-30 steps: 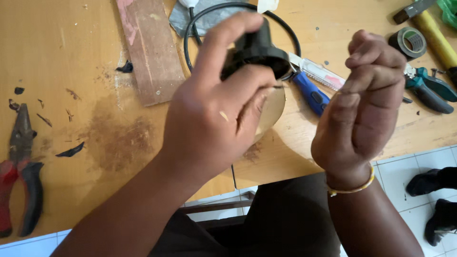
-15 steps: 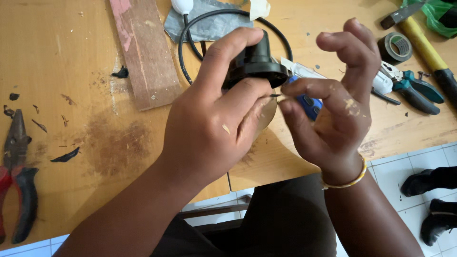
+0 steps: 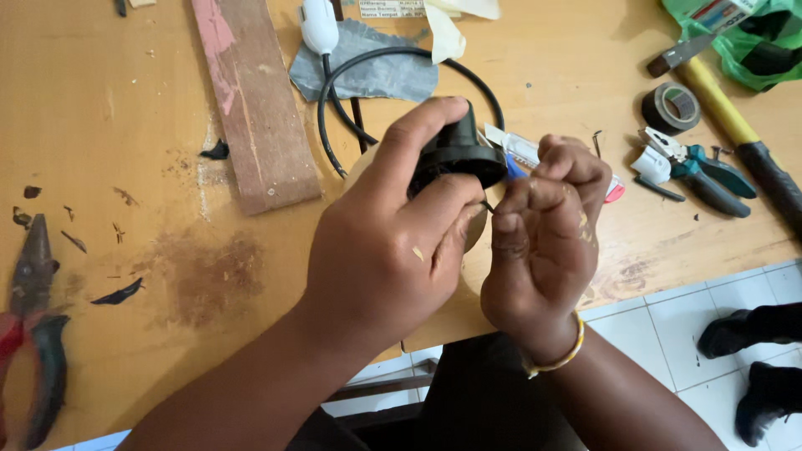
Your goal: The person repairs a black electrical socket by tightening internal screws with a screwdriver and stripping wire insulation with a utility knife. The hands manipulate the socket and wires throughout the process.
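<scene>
Above wooden workbench (image 3: 100, 100), left hand (image 3: 384, 250) clasps black lamp socket (image 3: 455, 154); right hand (image 3: 543, 242) pinches its wire.

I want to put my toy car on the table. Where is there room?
The table is bare between the wooden board and the pliers at the left edge, apart from small dark scraps. The right end is crowded: tape roll, cutters, hammer, green bag.
</scene>
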